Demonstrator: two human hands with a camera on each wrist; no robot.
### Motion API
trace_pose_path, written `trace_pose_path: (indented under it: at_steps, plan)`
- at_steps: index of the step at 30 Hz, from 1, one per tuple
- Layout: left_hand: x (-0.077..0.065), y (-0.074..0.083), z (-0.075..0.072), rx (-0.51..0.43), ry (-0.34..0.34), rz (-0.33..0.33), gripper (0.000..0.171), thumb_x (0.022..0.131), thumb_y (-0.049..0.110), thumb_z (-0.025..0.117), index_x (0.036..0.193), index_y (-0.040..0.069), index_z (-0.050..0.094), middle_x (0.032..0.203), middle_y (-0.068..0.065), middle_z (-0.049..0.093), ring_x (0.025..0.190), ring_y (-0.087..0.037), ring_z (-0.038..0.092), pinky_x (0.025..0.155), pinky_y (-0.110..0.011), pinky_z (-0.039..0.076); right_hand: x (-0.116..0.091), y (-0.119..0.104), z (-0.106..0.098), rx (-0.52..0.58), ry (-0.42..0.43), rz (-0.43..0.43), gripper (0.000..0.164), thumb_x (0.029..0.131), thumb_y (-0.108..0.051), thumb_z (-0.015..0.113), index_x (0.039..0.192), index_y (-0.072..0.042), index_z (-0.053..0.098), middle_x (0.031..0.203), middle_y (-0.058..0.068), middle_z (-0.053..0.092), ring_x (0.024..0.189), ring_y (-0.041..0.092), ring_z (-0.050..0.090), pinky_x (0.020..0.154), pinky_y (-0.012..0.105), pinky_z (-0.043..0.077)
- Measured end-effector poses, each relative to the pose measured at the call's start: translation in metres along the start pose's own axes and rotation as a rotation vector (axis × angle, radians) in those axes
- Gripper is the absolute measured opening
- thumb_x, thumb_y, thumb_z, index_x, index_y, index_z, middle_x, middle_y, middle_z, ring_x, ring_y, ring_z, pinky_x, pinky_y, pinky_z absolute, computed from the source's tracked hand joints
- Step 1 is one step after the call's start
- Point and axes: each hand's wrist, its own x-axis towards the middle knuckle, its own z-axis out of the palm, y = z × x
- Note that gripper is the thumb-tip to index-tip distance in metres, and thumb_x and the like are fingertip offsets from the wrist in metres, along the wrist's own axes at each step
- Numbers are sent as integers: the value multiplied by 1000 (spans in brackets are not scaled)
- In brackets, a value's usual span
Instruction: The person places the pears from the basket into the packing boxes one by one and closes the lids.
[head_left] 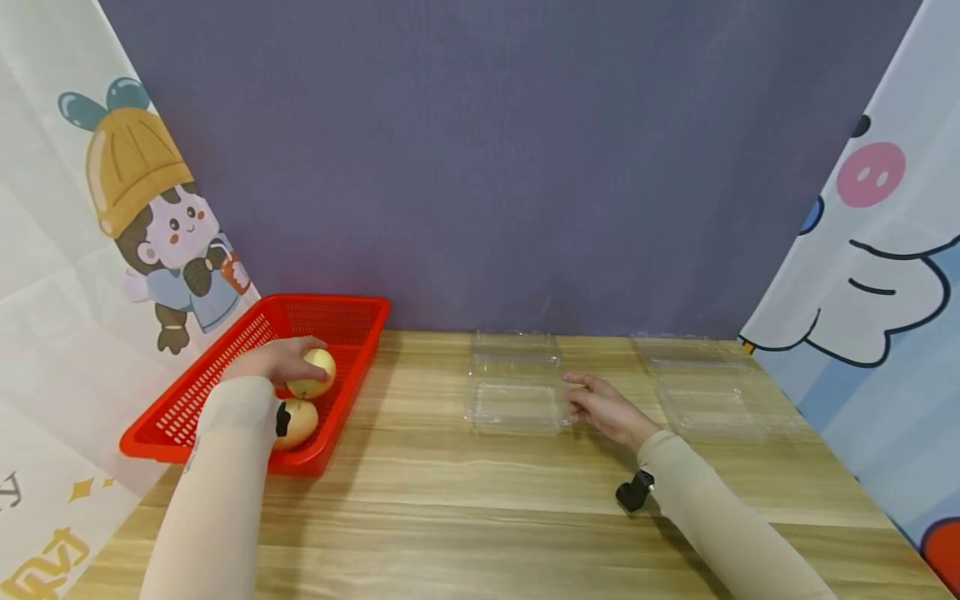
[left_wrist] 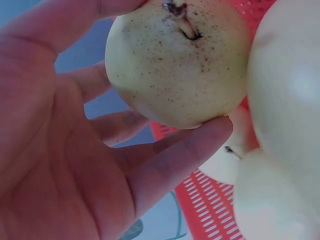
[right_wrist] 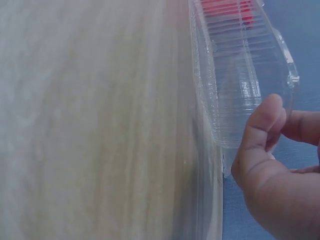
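Note:
My left hand (head_left: pixel 273 360) is inside the red plastic basket (head_left: pixel 352 400), its fingers and thumb round a pale yellow, round pear (head_left: pixel 321 367). In the left wrist view this pear (left_wrist: pixel 175 75) shows brown specks and a short stem; other pears (left_wrist: pixel 285 90) crowd close beside it. Another pear (head_left: pixel 302 422) lies nearer the basket's front wall. At the right side of an opened clear plastic box (head_left: pixel 516 404), my right hand (head_left: pixel 606 410) pinches its edge. The right wrist view shows the thumb against the ribbed clear wall (right_wrist: pixel 230 115) and a finger behind.
A second opened clear box (head_left: pixel 708 408) stands on the wooden table (head_left: pixel 450 517) to the right. A dark grey-blue panel (head_left: pixel 480 167) rises behind the table. Printed cartoon curtains (head_left: pixel 60 333) flank both sides.

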Motion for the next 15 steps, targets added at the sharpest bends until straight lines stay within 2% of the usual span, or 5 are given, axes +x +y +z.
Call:
trace_pose_path:
  at_steps: [7, 15]
  plan:
    - [-8, 6, -5, 32, 30, 63, 80, 90, 40, 70, 151, 2, 36, 145, -30, 40, 125, -49, 40, 97, -66, 42, -2, 1, -1, -7, -3, 0, 55, 109, -9, 37, 157, 6, 14, 96, 9, 48, 78, 14, 46, 70, 29, 47]
    - [-12, 11, -7, 100, 97, 123, 73, 90, 39, 69, 147, 1, 42, 138, -29, 47, 118, -45, 47, 95, -66, 43, -1, 0, -3, -6, 0, 6, 55, 109, -10, 37, 157, 5, 14, 97, 10, 48, 78, 14, 47, 69, 29, 47]
